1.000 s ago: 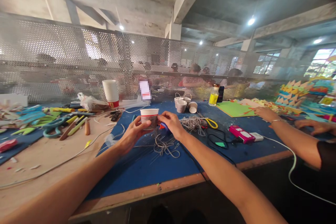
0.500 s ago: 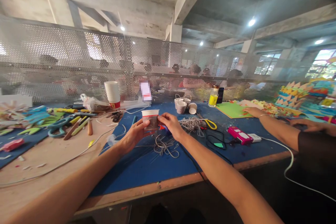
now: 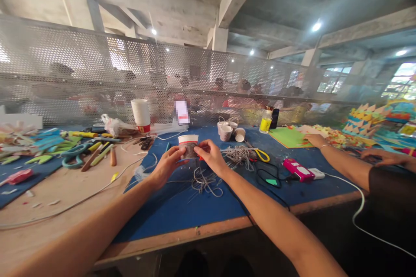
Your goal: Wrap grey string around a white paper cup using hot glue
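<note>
Over the middle of the blue mat [image 3: 182, 212], a little back from its near edge, both hands meet on a paper cup [image 3: 188, 146]. It stands upright, long axis vertical, mouth up, white rim on top with a thin red band just under it and a darker wrapped body below. No print on it is readable, and no writing can be made out anywhere on the bench. The left hand [image 3: 166, 165] has its fingers curled round the cup's left side, thumb against the wall, holding it. The right hand [image 3: 210, 156] pinches at the cup's right side, fingertips closed on it; whether they also grip the cord there, I cannot tell. Just below the hands a loose tangle of grey string [image 3: 204, 181] lies on the mat, with a bigger bundle [image 3: 238, 154] to the right beside yellow-handled scissors [image 3: 261, 154].

Surface now: blue mat over a bare wooden tabletop [image 3: 58, 190], a white cable trailing across its left part. Toward the far edge stand a stack of white cups [image 3: 141, 114], small cups [image 3: 229, 130] and a yellow bottle [image 3: 265, 120]. A pink box [image 3: 298, 170] sits near the right. A co-worker's hand [image 3: 314, 140] rests on green paper [image 3: 287, 136]. Behind runs a perforated metal screen [image 3: 97, 73], under concrete beams and ceiling lamps.
</note>
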Demonstrator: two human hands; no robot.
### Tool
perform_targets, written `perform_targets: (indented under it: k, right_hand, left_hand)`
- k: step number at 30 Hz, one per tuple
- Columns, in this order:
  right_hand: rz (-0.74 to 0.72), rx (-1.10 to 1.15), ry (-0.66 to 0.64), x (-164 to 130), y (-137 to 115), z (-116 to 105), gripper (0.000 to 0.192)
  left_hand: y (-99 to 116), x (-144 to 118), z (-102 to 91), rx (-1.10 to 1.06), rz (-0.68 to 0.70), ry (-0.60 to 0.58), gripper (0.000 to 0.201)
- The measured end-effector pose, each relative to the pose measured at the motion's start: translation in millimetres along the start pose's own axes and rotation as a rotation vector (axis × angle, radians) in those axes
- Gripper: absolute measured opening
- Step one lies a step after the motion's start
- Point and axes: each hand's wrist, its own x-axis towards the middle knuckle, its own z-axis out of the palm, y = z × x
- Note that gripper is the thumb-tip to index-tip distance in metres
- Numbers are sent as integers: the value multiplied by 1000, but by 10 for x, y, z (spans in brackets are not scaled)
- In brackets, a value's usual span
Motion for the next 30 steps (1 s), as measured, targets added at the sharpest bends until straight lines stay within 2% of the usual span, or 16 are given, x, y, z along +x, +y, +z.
perform_targets:
  k: [6,13,22,30]
  right_hand:
    - [-122,-130,29,-40,11,21,28]
    - [-267,-289,20,-52,-18,31,22]
    - [-390,-359,8,-87,-71,35,13]
    - [-529,-584,-123,-210,-140,72,21]
  left_hand:
    - [15,-57,62,43,33,-54,44]
    - [64,-67,127,135,29,32,55]
    - [-6,-29,72,146,27,85,52]
    - [-41,-12,33,88,77,91,46]
